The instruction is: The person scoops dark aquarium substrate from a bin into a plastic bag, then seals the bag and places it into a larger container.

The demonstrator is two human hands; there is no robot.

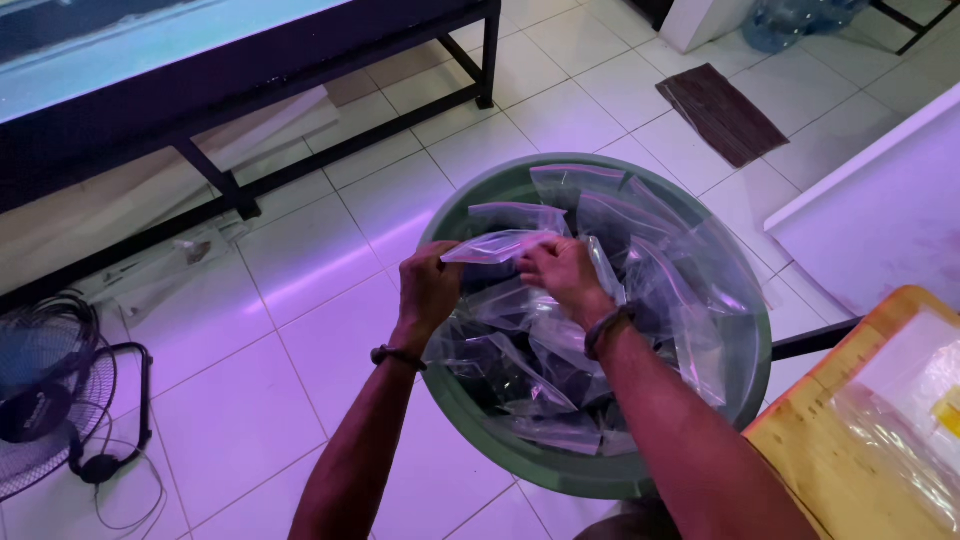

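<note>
Over one basin (760, 330), two hands (497, 275) pinch one bag (492, 244).

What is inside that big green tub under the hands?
The green tub is filled with clear plastic bags, piled loosely. The left hand and right hand hold one bag above them. The tub's bottom is covered by the bags.

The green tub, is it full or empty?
Nearly full: clear plastic bags pile up to the rim of the tub.
</note>
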